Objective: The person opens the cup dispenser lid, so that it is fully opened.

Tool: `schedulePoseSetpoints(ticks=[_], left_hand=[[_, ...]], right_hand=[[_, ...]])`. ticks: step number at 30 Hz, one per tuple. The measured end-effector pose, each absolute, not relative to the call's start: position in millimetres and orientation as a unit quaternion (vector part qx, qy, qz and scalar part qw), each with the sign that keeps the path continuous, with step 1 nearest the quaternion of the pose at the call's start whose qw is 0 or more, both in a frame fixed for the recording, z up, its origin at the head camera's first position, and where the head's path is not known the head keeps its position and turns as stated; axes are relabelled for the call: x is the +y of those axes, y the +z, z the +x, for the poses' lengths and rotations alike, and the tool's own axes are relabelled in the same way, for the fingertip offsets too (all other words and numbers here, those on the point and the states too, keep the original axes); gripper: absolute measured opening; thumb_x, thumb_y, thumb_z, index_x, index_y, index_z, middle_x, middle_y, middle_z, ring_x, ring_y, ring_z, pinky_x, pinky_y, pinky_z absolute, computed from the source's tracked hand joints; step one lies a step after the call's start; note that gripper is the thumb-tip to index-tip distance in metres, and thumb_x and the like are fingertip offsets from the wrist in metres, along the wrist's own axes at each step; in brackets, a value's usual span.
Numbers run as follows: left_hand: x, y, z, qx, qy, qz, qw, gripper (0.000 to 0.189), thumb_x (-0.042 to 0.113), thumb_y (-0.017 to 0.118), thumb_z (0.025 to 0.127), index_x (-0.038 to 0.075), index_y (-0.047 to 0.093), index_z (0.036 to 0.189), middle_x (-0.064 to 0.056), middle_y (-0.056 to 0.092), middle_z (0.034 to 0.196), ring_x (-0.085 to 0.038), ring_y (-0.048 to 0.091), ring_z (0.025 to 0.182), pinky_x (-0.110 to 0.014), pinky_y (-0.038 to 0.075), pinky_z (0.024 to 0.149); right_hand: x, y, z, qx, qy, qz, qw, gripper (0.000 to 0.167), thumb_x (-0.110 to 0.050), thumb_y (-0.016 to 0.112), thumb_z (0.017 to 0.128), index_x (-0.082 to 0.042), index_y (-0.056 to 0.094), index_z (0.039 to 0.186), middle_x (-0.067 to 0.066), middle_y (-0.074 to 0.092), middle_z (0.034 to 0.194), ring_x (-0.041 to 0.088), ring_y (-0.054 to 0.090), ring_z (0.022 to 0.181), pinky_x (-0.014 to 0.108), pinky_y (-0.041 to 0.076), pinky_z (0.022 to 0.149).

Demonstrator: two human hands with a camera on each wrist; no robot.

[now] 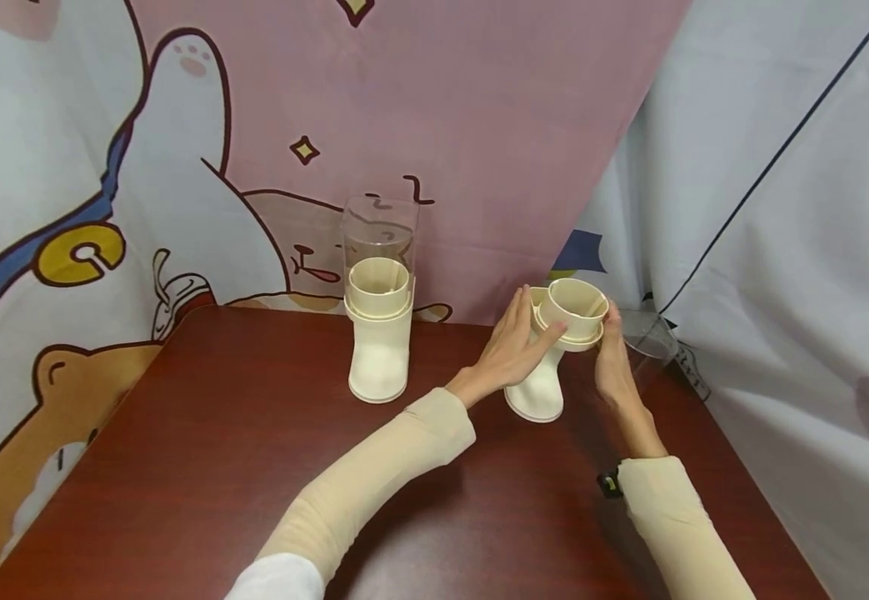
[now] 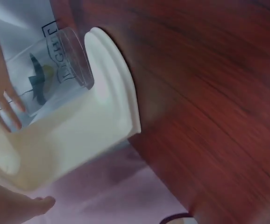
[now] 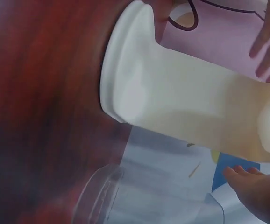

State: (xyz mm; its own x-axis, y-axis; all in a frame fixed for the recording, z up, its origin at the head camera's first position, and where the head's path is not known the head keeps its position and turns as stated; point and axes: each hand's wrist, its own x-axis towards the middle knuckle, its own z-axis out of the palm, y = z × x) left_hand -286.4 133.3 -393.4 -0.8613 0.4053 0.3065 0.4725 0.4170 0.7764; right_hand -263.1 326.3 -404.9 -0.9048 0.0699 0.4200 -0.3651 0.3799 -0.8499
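Observation:
Both hands are at the round collar of a cream plastic dispenser stand [image 1: 572, 310], which stands upright on the table. My left hand [image 1: 512, 346] holds the collar's left side, thumb across the front and fingers farther back. On the right side, my right hand [image 1: 616, 358] holds the collar with its fingers pointing up. The stand's neck and flared foot show plainly in the left wrist view [image 2: 74, 130] and right wrist view [image 3: 186, 93]. Right of it lies a clear plastic container [image 1: 647, 342], partly behind the right hand.
A matching cream stand [image 1: 379, 354] stands left of the hands, with a clear upright container [image 1: 380, 221] on top. The dark red-brown table [image 1: 254, 442] meets a pink cartoon cloth [image 1: 479, 125] at the back and a white cloth [image 1: 801, 250] on the right.

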Motion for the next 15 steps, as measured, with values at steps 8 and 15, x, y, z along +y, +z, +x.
schedulePoseSetpoints(ticks=[8, 15], left_hand=[[87, -401, -253, -0.82, -0.522, -0.233, -0.021, 0.088, 0.076, 0.023, 0.096, 0.023, 0.001, 0.162, -0.003, 0.008, 0.169, -0.025, 0.01, 0.156, -0.05, 0.018, 0.124], [54, -408, -213, -0.802, -0.551, -0.228, -0.034, 0.087, 0.075, 0.017, 0.097, 0.019, 0.008, 0.162, -0.005, 0.017, 0.167, -0.023, 0.02, 0.153, -0.046, 0.023, 0.123]], right_hand=[[320, -412, -216, -0.787, 0.591, 0.093, 0.15, 0.072, -0.051, 0.01, 0.107, -0.003, -0.003, 0.159, 0.023, 0.004, 0.165, 0.041, 0.007, 0.153, 0.053, 0.006, 0.124], [300, -430, -181, -0.781, 0.605, 0.097, 0.123, 0.068, -0.045, 0.009, 0.109, 0.0, 0.0, 0.158, 0.028, 0.004, 0.164, 0.045, 0.003, 0.151, 0.008, 0.022, 0.113]])
